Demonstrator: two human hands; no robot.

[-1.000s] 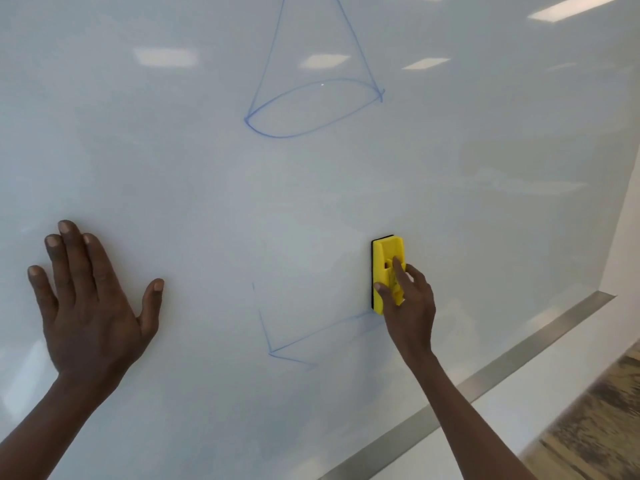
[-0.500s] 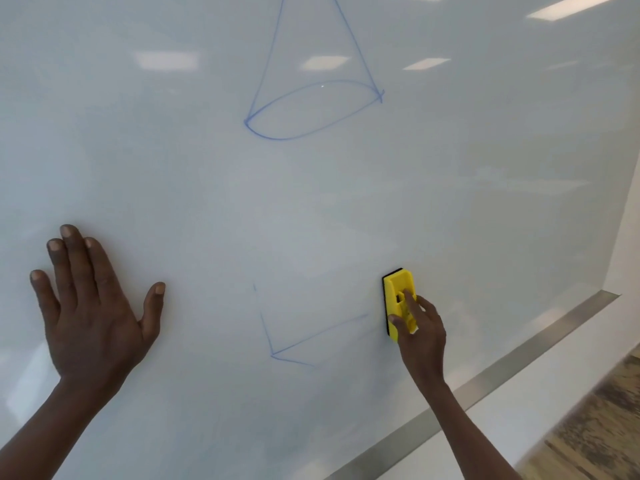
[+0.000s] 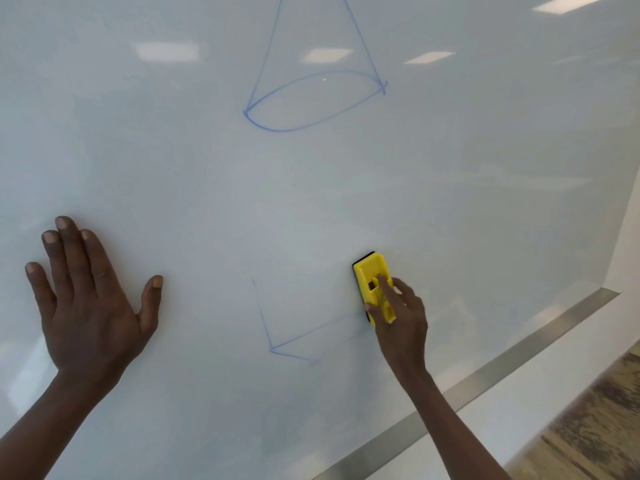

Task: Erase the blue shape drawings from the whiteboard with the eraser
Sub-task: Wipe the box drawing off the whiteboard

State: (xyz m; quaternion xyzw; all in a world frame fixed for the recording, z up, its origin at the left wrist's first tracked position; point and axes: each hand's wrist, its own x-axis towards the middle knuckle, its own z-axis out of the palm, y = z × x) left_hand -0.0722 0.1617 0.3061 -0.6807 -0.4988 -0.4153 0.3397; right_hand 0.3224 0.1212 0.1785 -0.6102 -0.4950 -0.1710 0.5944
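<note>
Right hand (image 3: 401, 320) holds eraser (image 3: 372, 282) against whiteboard (image 3: 485, 202).

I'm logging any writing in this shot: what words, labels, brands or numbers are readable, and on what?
None readable.
whiteboard: only blue drawings, a cone and leftover lines; no letters or numbers.
yellow eraser, gripped by the right hand: no legible label.

The blue cone drawing (image 3: 313, 84) runs off the whiteboard's (image 3: 485, 202) top edge of view, its tip unseen. The eraser's (image 3: 373, 284) lower end hides behind the right hand (image 3: 401, 318). Both forearms are cut off below.
</note>
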